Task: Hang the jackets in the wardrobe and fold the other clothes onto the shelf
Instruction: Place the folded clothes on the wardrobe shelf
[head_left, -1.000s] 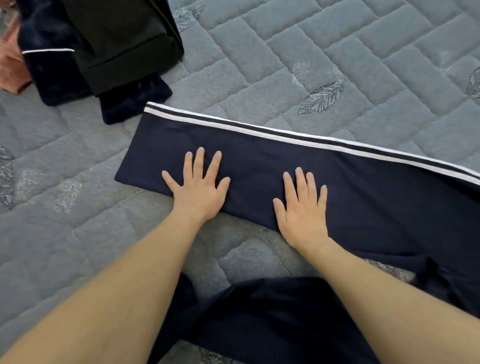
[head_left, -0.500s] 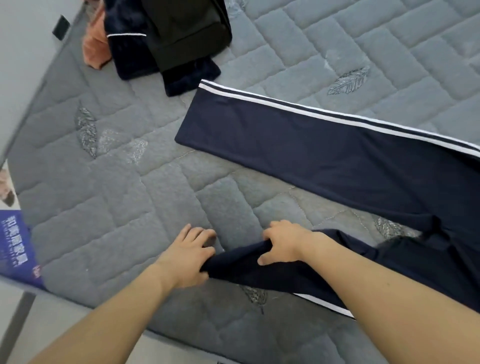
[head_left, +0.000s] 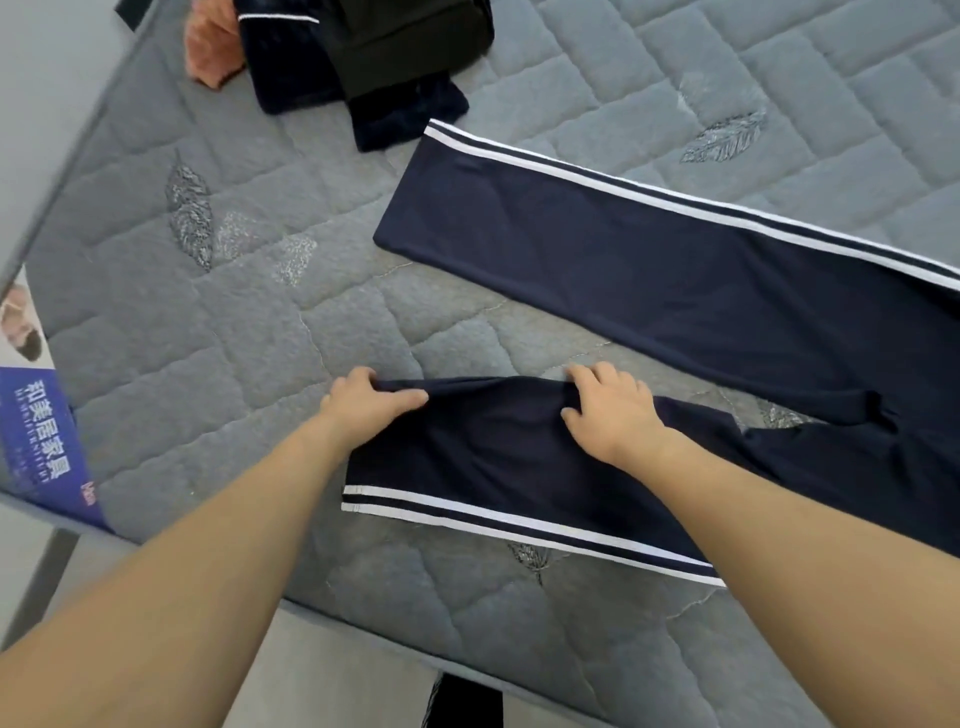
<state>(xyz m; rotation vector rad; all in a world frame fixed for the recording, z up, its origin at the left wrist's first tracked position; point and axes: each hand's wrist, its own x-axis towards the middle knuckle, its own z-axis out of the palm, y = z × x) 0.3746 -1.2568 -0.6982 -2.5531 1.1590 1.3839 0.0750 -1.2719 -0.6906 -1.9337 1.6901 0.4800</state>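
Trousers (head_left: 675, 291) lie spread on the bed (head_left: 208, 312). Your left hand (head_left: 366, 402) and right hand (head_left: 610, 413) both pinch the near leg's far edge; its length runs left to right, the flat leg just beyond.

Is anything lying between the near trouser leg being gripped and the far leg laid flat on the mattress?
Nothing visible. Both hands, left and right, grip the near leg; only bare mattress separates it from the far leg.

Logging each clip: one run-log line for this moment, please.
step: folding trousers | left hand: grips near leg | right hand: grips same leg | far leg: flat on mattress
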